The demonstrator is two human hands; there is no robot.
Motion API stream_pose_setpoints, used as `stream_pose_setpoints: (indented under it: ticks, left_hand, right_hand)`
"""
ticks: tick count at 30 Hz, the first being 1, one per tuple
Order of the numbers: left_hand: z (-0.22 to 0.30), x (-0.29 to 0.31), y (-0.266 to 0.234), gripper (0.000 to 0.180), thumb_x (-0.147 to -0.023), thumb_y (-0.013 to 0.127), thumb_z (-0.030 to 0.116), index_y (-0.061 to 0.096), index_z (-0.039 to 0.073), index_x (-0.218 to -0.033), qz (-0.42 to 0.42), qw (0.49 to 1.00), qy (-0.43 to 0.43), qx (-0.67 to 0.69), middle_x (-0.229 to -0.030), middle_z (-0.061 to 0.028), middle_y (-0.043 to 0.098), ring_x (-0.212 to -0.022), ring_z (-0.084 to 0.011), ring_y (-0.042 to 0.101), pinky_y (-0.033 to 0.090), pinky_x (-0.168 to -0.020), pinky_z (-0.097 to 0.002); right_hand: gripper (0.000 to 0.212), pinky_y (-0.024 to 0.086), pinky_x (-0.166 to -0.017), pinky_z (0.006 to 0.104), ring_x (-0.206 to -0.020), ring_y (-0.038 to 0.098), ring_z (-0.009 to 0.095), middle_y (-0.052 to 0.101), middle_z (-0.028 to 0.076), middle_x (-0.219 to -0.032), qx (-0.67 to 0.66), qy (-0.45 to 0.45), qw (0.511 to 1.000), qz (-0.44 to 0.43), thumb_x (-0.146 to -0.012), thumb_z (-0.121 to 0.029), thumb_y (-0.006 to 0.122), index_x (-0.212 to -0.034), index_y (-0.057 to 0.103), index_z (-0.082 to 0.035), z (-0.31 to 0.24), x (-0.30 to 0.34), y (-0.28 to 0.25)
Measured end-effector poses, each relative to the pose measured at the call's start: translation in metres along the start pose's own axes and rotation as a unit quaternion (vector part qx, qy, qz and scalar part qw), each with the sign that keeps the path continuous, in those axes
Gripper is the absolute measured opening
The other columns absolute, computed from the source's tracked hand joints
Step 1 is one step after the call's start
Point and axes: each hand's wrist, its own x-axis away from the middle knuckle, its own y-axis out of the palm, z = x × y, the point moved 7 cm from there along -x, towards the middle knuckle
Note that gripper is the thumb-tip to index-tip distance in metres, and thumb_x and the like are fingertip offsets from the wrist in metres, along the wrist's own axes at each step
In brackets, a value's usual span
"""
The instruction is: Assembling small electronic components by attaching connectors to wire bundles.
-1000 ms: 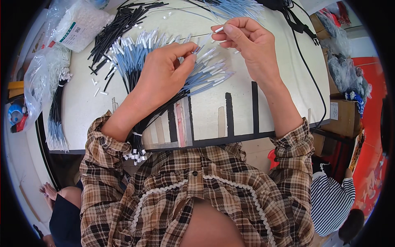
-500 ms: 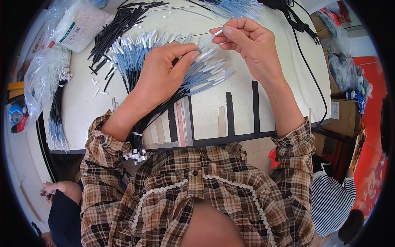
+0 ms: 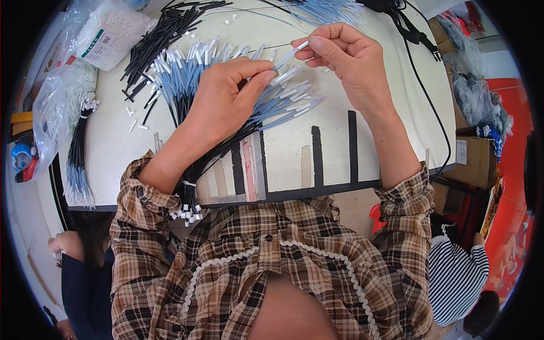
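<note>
Above the table, my left hand (image 3: 229,93) pinches a thin blue-grey wire (image 3: 287,59) between thumb and forefinger. My right hand (image 3: 354,65) holds a small white sleeve (image 3: 304,45) at the wire's far end, its fingertips closed together. Beneath my left hand fans a thick bundle of wires (image 3: 181,85), black lower down and blue-grey above, many tipped with white sleeves. A white tie (image 3: 189,183) gathers this bundle near the table's front edge, where small white connectors (image 3: 187,214) hang over. My left hand and forearm hide part of the bundle.
Loose black tubes (image 3: 164,37) lie beyond the bundle, beside a clear bag of white pieces (image 3: 110,37). A second tied bundle (image 3: 79,147) is at the left, more wires (image 3: 323,14) at the back. A black cable (image 3: 422,85) runs along the right. Other people sit at both sides.
My right hand has shifted very slightly to the right, still pinching the white sleeve. My left hand stays put. The person at the lower left has moved a leg and hand.
</note>
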Motion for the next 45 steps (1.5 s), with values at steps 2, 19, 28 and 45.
stream_pose_setpoints:
  ticks: [2,19,28,45]
  left_hand:
    - [0.003,-0.001,0.000,0.019,-0.092,0.058,0.010,0.065,-0.004,-0.103,-0.002,1.000,0.004,-0.002,-0.077,-0.0031,0.060,-0.069,-0.0068,0.049,0.040,-0.062,-0.0213]
    - [-0.003,0.000,0.005,0.024,-0.093,0.059,0.016,0.066,-0.005,-0.104,-0.045,0.992,-0.065,0.100,-0.080,0.0023,0.064,-0.067,-0.0014,0.047,0.038,-0.058,-0.0186]
    - [-0.003,0.003,0.005,0.023,-0.092,0.062,0.016,0.067,-0.004,-0.101,-0.047,0.988,-0.085,0.122,-0.076,0.0034,0.062,-0.066,-0.0015,0.046,0.037,-0.056,-0.0184]
    - [-0.002,0.002,0.003,0.018,-0.089,0.065,0.013,0.069,-0.002,-0.098,-0.038,0.989,-0.099,0.101,-0.071,-0.0004,0.064,-0.063,-0.0030,0.051,0.040,-0.055,-0.0177]
  right_hand:
    - [0.013,0.053,-0.072,0.0238,-0.084,0.067,0.016,0.069,0.016,-0.097,-0.003,-0.022,1.000,-0.005,-0.090,-0.011,0.060,-0.097,0.062,0.000,-0.003,0.000,-0.001]
    - [0.014,0.053,-0.072,0.0262,-0.083,0.066,0.016,0.068,0.015,-0.096,-0.055,0.008,0.998,-0.043,-0.090,-0.012,0.061,-0.097,0.063,0.000,0.004,0.001,0.001]
    - [0.015,0.055,-0.069,0.0240,-0.076,0.067,0.013,0.069,0.012,-0.088,-0.101,0.026,0.992,-0.067,-0.087,-0.013,0.065,-0.091,0.065,0.001,0.007,0.003,0.011]
    - [0.009,0.051,-0.064,0.0217,-0.067,0.059,0.008,0.068,0.010,-0.086,-0.034,0.065,0.993,-0.094,-0.087,-0.008,0.064,-0.090,0.066,0.001,0.017,0.009,0.022]
